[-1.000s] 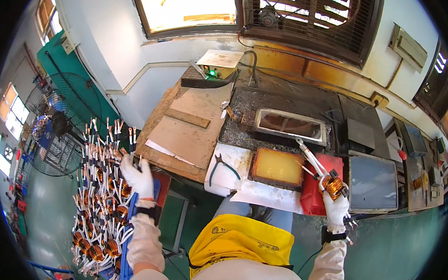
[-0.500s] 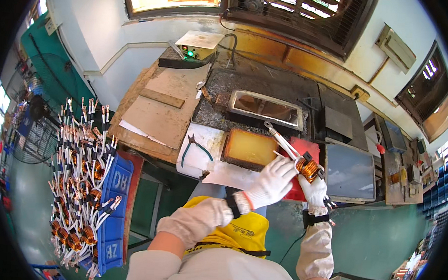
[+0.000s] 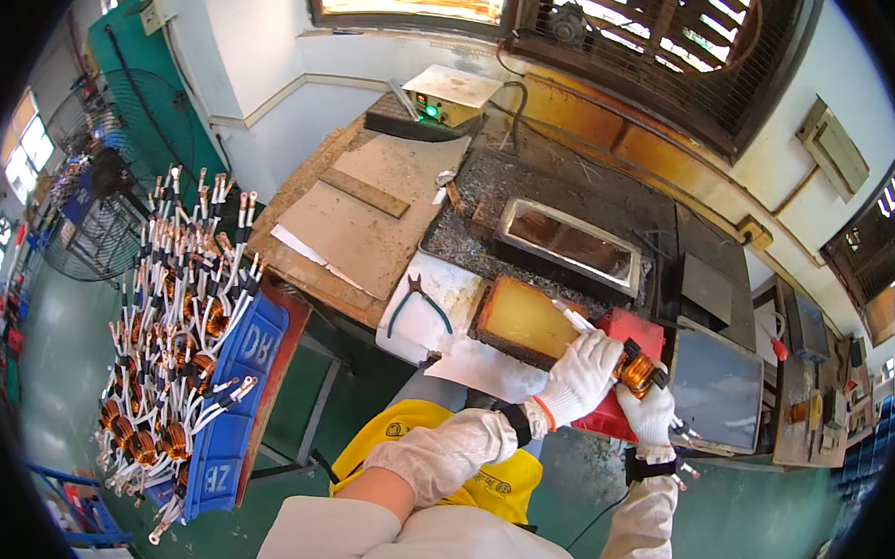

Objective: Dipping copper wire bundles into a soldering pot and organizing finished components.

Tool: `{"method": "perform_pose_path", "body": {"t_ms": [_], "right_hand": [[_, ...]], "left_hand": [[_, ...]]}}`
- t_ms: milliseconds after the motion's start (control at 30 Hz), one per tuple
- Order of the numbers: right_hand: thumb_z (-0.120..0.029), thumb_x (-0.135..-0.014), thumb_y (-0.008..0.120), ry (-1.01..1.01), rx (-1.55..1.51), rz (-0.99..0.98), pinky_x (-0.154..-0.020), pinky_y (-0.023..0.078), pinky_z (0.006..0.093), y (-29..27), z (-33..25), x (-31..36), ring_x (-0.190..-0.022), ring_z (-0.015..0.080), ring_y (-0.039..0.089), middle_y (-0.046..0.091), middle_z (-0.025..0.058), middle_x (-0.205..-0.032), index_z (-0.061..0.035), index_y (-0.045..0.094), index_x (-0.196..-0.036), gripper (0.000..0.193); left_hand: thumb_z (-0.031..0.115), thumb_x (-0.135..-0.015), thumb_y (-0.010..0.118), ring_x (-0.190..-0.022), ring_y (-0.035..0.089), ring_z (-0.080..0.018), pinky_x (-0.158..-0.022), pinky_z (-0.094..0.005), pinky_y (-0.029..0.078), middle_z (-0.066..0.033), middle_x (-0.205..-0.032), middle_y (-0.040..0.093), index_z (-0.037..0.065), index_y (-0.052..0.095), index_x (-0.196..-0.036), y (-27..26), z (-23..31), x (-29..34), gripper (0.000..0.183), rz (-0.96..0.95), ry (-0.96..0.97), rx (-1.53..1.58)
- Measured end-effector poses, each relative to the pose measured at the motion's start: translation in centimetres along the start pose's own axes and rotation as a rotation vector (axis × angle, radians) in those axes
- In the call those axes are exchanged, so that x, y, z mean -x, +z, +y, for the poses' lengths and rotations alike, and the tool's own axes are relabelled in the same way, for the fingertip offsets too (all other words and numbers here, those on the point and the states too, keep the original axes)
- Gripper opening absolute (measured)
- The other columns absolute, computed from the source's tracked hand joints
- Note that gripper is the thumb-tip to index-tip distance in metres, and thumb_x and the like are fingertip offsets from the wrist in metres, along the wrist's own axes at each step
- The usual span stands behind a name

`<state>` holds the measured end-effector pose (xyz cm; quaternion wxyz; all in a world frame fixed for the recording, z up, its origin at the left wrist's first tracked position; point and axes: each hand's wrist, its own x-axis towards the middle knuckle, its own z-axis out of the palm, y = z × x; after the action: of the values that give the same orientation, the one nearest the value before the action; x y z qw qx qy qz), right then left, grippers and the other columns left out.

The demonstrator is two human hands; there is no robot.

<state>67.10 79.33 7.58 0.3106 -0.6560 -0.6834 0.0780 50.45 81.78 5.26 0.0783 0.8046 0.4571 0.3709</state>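
Copper-wound coil [image 3: 637,371] is held near the red box [image 3: 638,329], clamped in the right hand [image 3: 648,415], white leads [image 3: 573,316] gripped by the left hand [image 3: 580,373]. Work on it looks unfinished; whether the piled coils [image 3: 173,440] at left are done cannot be told. Counted: one coil held, two blue bins [image 3: 259,339], one pliers [image 3: 415,286]; piled coils too tangled.

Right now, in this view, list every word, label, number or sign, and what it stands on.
Blue bins: large pale lettering on their sides, clear enough to see, not copied out here.
Yellow apron: small dark print, too small to read.
Box with a green light: any panel markings are too small to read.
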Motion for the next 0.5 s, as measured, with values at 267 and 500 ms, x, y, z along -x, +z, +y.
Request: {"method": "perform_pose_path", "body": {"t_ms": [267, 500], "right_hand": [[-0.021, -0.067, 0.075, -0.082, 0.022, -0.006, -0.066, 0.054, 0.0423, -0.2, -0.8, -1.0, -0.075, 0.0366, 0.066, 0.065, 0.0156, -0.082, -0.0089, 0.054, -0.105, 0.045], [-0.021, -0.067, 0.074, -0.114, 0.009, 0.006, -0.064, 0.054, 0.0421, -0.2, -0.8, -0.9, -0.073, 0.0368, 0.065, 0.065, 0.0154, -0.08, -0.0095, 0.054, -0.104, 0.044]], "left_hand": [[0.018, -0.087, 0.043, -0.125, 0.043, -0.0365, -0.107, -0.0468, 0.032, -0.0214, -0.13, 0.049, -0.002, 0.046, -0.127, 1.1, -0.2, 1.2, 0.045, 0.04, 0.034, -0.215], [0.026, -0.078, 0.058, -0.123, 0.043, -0.037, -0.103, -0.0464, 0.036, -0.0224, -0.13, 0.046, -0.003, 0.045, -0.127, 2.5, -0.9, 1.4, 0.059, 0.009, 0.063, -0.317]]}}
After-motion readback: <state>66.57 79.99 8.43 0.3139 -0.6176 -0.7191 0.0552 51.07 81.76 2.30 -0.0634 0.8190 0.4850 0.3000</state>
